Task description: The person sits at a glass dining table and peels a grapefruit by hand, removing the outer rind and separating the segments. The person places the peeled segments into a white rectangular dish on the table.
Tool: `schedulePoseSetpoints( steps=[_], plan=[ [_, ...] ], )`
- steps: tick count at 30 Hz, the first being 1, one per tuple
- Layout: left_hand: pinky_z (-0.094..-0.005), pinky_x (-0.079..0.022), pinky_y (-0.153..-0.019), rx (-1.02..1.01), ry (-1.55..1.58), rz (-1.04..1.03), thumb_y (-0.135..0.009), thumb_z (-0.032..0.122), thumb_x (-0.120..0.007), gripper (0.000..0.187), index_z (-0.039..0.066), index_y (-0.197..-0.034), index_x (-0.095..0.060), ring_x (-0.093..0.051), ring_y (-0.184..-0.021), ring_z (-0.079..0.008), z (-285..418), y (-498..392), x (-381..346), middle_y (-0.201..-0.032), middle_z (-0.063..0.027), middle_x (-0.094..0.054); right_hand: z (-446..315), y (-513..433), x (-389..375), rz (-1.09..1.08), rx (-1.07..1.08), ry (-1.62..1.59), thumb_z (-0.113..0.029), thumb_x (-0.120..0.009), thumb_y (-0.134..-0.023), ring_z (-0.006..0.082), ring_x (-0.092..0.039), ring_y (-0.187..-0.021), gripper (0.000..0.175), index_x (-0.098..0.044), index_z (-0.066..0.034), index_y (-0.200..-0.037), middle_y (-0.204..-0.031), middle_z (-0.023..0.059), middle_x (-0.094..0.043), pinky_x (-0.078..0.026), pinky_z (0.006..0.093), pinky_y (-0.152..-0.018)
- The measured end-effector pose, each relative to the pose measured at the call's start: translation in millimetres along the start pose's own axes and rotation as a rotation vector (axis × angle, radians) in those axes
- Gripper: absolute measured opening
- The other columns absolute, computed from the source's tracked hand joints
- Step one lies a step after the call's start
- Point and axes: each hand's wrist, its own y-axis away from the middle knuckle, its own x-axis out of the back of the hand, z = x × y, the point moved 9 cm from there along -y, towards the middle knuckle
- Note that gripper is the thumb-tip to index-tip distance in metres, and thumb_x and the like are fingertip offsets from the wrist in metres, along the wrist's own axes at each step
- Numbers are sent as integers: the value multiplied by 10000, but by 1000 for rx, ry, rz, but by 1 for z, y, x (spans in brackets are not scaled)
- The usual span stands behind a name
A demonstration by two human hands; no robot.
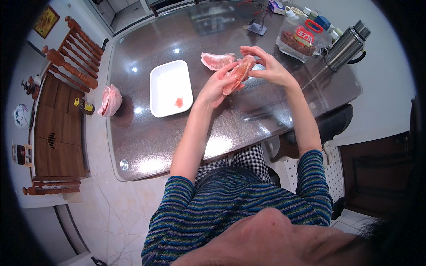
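Note:
My left hand (218, 84) holds a peeled pomelo segment (240, 74), its thin membrane partly loose, above the table. At the segment's upper right end are the thumb and fingers of my right hand (271, 68), with the index finger raised; the exact contact is partly hidden. Just behind my left hand, a larger wedge of pomelo (216, 61) rests on the table, still in pale pink membrane. To the left stands a white rectangular tray (166, 83), with a small piece of pink pulp (179, 102) near its lower right corner.
A peeled pomelo portion (110, 100) sits at the left edge of the glossy brown table (159, 139). Towards the back right are a plastic bag with a red handle (298, 40), a steel thermos (346, 46), several bottles, a phone (257, 29) and glasses (256, 4).

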Motion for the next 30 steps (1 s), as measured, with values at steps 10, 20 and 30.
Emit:
schedulePoseSetpoints(
  steps=[10, 20, 30],
  plan=[
    [-308, -493, -925, -260, -27, 274, -824, -61, -615, 627, -9, -1368, -308, -535, -1124, -202, -14, -5, 22, -1283, -160, -461, 44, 27, 2, 271, -310, -21, -179, -696, -840, 55, -561, -723, 210, -676, 14, -920, -810, -2, -655, -451, 208, -653],
    [-340, -393, -1002, -250, -288, 308, -877, 101, -611, 546, 26, -1335, -324, -443, -1226, -239, -6, -7, 30, -1329, -175, -415, 40, 22, -4, 301, -269, -45, -118, -678, -837, 73, -601, -768, 187, -665, 34, -944, -849, 30, -673, -500, 230, -707],
    [-356, -398, -982, -332, -834, 158, -822, 205, -699, 601, 4, -1274, -356, -456, -1200, -248, 5, -8, -3, -1313, -204, -411, 8, 15, -11, 267, -149, 252, -95, -616, -851, 89, -581, -720, 151, -624, 46, -903, -803, 84, -646, -476, 254, -651]
  ],
)
